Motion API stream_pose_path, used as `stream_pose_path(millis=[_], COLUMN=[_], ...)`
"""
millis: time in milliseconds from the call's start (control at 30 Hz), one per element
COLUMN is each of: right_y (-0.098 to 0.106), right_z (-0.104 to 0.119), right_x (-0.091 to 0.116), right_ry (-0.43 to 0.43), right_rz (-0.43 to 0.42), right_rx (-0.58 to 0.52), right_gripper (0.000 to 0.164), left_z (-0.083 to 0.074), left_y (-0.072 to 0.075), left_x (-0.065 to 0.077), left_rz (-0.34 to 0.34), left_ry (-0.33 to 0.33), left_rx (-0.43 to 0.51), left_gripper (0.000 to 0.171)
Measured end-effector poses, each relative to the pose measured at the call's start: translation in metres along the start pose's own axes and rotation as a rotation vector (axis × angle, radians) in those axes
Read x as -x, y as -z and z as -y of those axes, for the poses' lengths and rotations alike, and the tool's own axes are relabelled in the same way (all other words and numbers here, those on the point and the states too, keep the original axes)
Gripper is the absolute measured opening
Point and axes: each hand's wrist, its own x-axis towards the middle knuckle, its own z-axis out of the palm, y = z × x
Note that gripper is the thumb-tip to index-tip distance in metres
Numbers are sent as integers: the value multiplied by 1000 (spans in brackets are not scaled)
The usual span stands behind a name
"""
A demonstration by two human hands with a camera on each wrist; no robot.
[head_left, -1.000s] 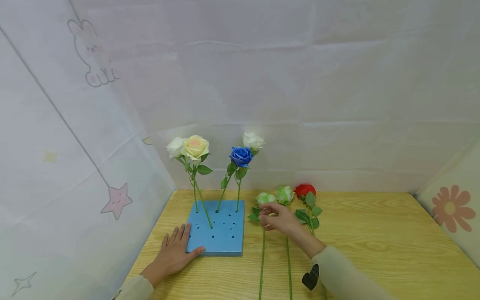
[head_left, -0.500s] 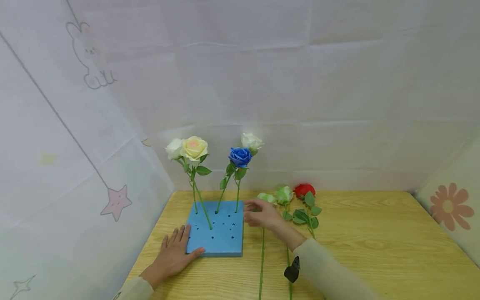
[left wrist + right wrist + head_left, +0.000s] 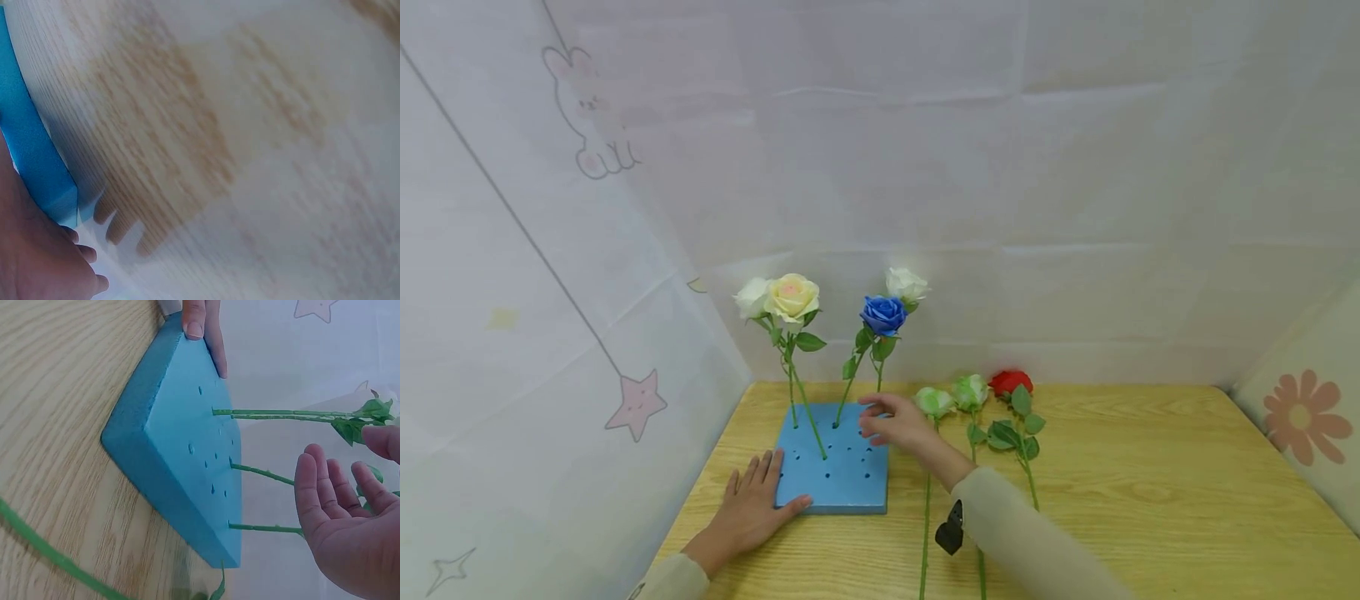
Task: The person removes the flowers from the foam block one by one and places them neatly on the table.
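The left hand [image 3: 748, 504], fingers straight, lay against the block [image 3: 850, 493] on the desk [image 3: 1157, 492] as the empty right hand [image 3: 901, 427], fingers loose, hovered near its standing roses [image 3: 884, 317] (firm bracing, light touch likely served best).

- Seven roses in all, four standing and three lying.
- Two white roses [image 3: 907, 284], both standing.
- One cream rose [image 3: 792, 297], standing.
- One blue rose [image 3: 883, 315], standing.
- Two pale green roses [image 3: 971, 392], both lying.
- One red rose [image 3: 1011, 382], lying.
- One blue block [image 3: 842, 492] with four stems in it; its holes are partly covered, so their full number cannot be told.
- Two hands: one left hand [image 3: 748, 504], one right hand [image 3: 891, 421].
- Two pale sleeves [image 3: 1022, 533].
- One wooden surface [image 3: 1150, 500].
- Printed on the cloth: one rabbit [image 3: 591, 117], one pink star [image 3: 637, 405], one crescent [image 3: 697, 285], one large flower [image 3: 1298, 417].
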Motion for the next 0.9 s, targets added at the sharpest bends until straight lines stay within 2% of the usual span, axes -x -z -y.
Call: stream_pose_path(millis=[533,900], right_y=[-36,-48], right_z=[0,-12], right_x=[-30,-51], right_ry=[-12,-50], right_rz=[-10,-10], right_rx=[27,41], right_gripper=[39,40], left_z=[2,3], left_y=[-3,-4], left_x=[-2,-3], left_rz=[-3,-10], left_ry=[19,14], left_rx=[-16,-18], left_gripper=[108,108])
